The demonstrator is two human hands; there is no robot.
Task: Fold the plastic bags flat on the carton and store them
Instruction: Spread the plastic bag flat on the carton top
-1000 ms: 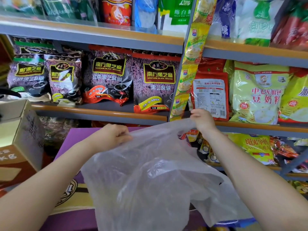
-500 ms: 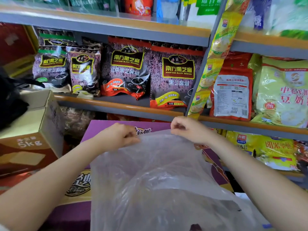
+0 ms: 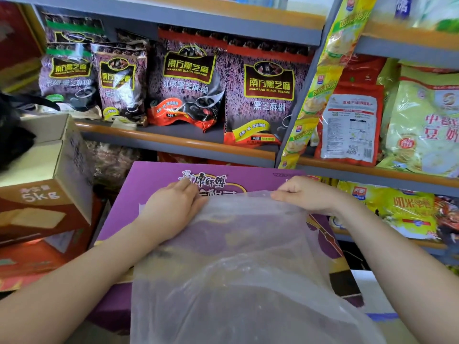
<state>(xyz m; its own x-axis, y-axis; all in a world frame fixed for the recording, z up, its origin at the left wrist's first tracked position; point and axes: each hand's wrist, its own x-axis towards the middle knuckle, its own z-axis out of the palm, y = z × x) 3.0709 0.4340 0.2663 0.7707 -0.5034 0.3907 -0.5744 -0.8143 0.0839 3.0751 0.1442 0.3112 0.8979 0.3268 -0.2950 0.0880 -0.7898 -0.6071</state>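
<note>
The left hand [image 3: 173, 209] pinches the far left corner of a translucent plastic bag [image 3: 238, 264], fingers pressed down toward the carton; the right hand [image 3: 305, 194] grips the far right corner, fingers curled over the edge. The bag lies spread over the purple carton [image 3: 154, 180], its near portion draping past the front edge (air appears trapped there, judging by the billowing). To perform this step well, keep the far edge taut and square to the carton, then sweep flat palms toward the body to expel air before making any fold. The carton offers a flat, firm surface. Beside it at left stands a brown cardboard box [image 3: 49, 194]; behind, store shelves [image 3: 173, 142] carry black sesame packets [image 3: 265, 95].
</note>
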